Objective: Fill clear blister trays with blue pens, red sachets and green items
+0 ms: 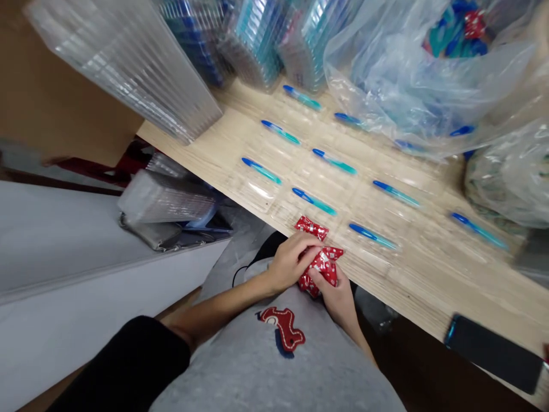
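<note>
Several shiny red packets with white specks are bunched between my hands at the table's near edge. My left hand (294,258) curls over the bunch of red packets (325,264) from the left. From the right, my right hand (338,294) grips the same bunch, its thumb lying across the front. One more red packet (311,228) lies on the table just beyond my left fingers. Closest to the hands are a blue-and-teal pen (315,201) and another such pen (372,236), each apparently in a clear plastic tray.
Rows of clear trays with pens (334,162) cover the wooden table (433,257). Stacked clear trays (141,63) stand at the far left. A big clear bag (398,74) sits at the back right. A dark phone (493,352) rests at the right front edge.
</note>
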`<action>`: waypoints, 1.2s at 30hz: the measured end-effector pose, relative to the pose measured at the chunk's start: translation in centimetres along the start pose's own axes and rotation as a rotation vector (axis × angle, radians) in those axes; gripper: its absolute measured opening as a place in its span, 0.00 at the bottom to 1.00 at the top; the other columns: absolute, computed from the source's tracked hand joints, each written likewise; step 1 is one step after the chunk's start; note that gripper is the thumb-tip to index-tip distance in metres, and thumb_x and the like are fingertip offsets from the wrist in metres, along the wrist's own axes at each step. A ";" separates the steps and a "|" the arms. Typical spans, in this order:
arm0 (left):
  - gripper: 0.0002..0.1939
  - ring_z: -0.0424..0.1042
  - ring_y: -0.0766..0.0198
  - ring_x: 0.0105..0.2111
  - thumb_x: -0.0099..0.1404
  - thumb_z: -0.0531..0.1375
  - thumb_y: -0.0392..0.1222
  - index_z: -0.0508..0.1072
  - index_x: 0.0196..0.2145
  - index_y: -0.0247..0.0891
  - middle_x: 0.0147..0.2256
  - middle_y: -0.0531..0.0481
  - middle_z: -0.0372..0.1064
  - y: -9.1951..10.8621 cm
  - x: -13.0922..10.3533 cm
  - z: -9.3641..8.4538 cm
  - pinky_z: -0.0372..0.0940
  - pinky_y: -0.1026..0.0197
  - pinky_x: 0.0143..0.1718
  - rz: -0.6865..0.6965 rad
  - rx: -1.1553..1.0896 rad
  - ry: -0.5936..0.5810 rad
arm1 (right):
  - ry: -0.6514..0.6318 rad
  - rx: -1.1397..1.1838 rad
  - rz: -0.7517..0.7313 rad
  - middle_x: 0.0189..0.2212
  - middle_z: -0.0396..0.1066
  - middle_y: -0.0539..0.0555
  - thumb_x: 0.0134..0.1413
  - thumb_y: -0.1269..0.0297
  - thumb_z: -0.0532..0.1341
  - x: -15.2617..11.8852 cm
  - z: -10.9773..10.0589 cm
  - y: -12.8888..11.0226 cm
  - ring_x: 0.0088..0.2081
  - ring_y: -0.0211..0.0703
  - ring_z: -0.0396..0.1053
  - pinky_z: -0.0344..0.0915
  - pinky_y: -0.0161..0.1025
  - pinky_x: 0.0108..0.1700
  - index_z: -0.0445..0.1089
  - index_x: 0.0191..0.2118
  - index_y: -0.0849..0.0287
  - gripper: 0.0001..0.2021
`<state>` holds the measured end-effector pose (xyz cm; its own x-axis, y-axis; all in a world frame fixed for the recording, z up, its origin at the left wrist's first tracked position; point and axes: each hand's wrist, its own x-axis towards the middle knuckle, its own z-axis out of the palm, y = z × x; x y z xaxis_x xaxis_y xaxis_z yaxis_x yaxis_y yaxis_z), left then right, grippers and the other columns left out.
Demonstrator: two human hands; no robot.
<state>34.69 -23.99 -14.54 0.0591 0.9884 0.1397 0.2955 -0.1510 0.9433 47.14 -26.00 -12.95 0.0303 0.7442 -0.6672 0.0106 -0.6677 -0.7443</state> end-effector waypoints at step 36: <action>0.10 0.69 0.58 0.41 0.66 0.54 0.36 0.74 0.38 0.42 0.38 0.47 0.69 -8.1 14.4 -12.6 0.64 0.53 0.48 -0.082 0.460 0.064 | -0.003 -0.039 -0.139 0.34 0.78 0.54 0.47 0.48 0.66 0.5 -0.1 -1.5 0.37 0.48 0.74 0.68 0.44 0.44 0.76 0.32 0.54 0.14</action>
<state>21.10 -8.38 -16.36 -0.0362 0.9941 0.1021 0.6895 -0.0491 0.7226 47.27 -24.63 -12.11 0.0226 0.8297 -0.5577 0.0529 -0.5581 -0.8281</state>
